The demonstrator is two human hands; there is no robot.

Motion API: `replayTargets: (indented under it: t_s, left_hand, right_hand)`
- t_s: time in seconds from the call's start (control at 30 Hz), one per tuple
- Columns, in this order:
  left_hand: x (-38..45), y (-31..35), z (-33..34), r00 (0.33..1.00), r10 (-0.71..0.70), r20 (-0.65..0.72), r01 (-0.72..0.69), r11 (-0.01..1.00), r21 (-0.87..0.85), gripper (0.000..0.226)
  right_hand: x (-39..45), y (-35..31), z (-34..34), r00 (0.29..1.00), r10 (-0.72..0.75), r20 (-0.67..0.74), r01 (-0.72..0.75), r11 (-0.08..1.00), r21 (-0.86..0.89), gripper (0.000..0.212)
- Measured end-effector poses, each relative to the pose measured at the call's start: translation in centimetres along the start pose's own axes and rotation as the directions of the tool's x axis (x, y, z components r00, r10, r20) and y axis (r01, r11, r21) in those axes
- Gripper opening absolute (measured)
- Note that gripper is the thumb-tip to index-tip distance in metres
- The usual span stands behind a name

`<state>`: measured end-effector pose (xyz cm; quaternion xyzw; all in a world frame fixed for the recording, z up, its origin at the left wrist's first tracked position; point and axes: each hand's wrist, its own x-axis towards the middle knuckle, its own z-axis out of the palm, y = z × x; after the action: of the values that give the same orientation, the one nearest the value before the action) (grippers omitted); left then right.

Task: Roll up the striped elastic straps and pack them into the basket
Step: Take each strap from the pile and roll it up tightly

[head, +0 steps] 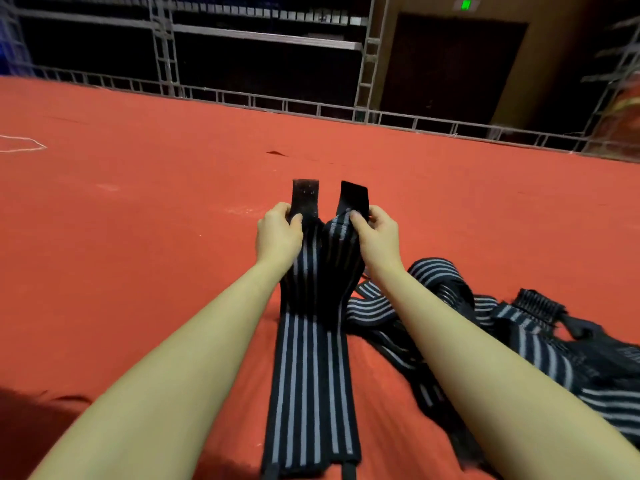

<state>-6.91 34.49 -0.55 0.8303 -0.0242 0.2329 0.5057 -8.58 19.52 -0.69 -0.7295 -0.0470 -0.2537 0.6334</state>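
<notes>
Straps (308, 358) on red floor, ends pinched by left hand (277, 233) and right hand (377, 237); pile (485, 323) right of straps; uneven ends risk crooked, loose roll

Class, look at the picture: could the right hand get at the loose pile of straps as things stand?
Probably not yet: the right hand is pinching a strap end. The pile lies uncovered just beside that arm, once it lets go.

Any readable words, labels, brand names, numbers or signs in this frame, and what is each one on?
No text can be read.
Green lit sign above the dark doorway: too small and blurred to read.
Striped straps and their black end tabs: no label or brand visible.
</notes>
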Motion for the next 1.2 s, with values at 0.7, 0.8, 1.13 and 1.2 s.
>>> replayTargets:
  t_s: [0.7, 0.8, 1.13, 1.2]
  left_hand:
    - [-6.9, 9.8, -6.3, 0.986, 0.126, -0.11, -0.139, 0.983, -0.123, 0.016]
    - [-6.9, 10.4, -6.0, 0.997, 0.077, 0.028, -0.068, 0.965, -0.253, 0.013]
    - [-9.7, 9.5, -4.8, 0.958, 0.023, 0.287, 0.123, 0.869, -0.48, 0.004]
    - [-9.8, 9.4, -4.5, 0.944, 0.034, 0.33, 0.152, 0.84, -0.521, 0.002]
  right_hand:
    - [-8.5, -12.0, -6.3, 0.988, -0.066, 0.142, 0.02, 0.953, 0.303, 0.009]
    - [-8.6, -12.3, -6.2, 0.99, -0.065, 0.128, 0.027, 0.96, 0.279, 0.014]
    - [-10.1, -10.0, -5.5, 0.997, -0.039, 0.061, 0.029, 0.987, 0.157, 0.015]
    - [-10.2, -10.0, -5.3, 0.994, -0.106, -0.001, 0.106, 0.989, 0.104, 0.011]
